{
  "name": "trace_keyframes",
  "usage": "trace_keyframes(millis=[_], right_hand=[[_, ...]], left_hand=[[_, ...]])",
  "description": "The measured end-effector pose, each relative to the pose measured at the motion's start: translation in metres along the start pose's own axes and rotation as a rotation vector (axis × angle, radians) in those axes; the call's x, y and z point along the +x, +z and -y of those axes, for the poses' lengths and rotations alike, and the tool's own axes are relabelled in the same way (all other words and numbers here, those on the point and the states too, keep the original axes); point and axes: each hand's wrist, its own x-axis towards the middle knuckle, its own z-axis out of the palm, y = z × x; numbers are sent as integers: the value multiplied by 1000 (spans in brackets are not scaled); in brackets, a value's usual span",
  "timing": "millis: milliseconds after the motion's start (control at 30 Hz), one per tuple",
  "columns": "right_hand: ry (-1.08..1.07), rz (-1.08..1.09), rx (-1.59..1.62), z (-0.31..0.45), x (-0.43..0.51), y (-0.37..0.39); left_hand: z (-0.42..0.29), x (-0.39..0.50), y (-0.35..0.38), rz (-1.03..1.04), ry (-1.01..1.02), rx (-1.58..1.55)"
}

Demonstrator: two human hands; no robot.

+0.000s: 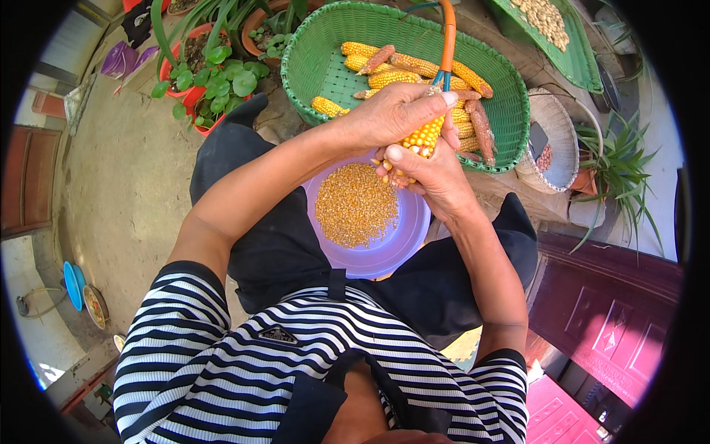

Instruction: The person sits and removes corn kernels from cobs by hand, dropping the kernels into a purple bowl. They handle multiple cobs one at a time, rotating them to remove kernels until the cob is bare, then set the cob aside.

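Note:
A dried corn cob (424, 135) is held between both hands, above the near side of a green woven basket (297, 61). My left hand (388, 111) grips its upper end, thumb laid along it. Around the lower end my right hand (441, 175) is wrapped, its thumb pressing on the kernels. That end is partly stripped, with reddish core and loose kernels showing at the fingers. Below the hands, between the knees, a purple plastic basin (383, 258) contains a heap of loose corn kernels (355, 205). Whole yellow cobs (394, 79) and bare reddish cobs (482, 130) lie in the basket.
An orange-and-blue handle (448, 39) arches over the basket. To the right stand a pale woven basket (546, 100) with a dark phone-like object (537, 139) and a spiky potted plant (618, 161). A green tray (582, 72) holds peanuts (541, 22). Potted plants (222, 83) stand at upper left.

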Motion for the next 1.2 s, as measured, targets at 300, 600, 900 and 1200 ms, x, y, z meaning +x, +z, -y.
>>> trace_keyframes(millis=[300, 600, 900, 1200], right_hand=[[105, 10, 211, 5, -1, -6], [84, 74, 148, 4, -2, -5], [48, 134, 93, 3, -3, -4], [83, -9, 106, -3, 1, 1]], left_hand=[[-17, -6, 7, 53, -175, -145], [-10, -3, 7, 66, -99, -158], [-8, -1, 2, 41, -22, -67], [-5, -2, 0, -17, -170, -45]])
